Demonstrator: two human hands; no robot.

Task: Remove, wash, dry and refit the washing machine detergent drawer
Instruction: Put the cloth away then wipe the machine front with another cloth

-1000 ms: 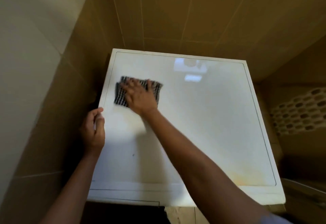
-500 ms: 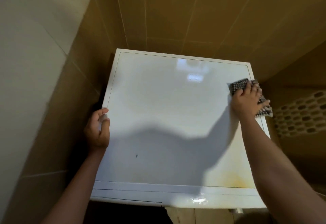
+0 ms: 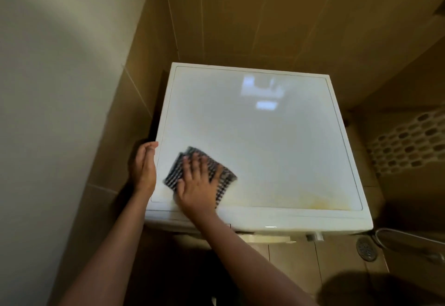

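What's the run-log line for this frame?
phase: wipe-down | right hand: flat on checked cloth, front-left of washing machine top | left hand: against top's left edge | yellow stain: front-right

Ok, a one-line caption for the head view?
Right hand presses a checked cloth on the washer top; left hand rests against its left edge.
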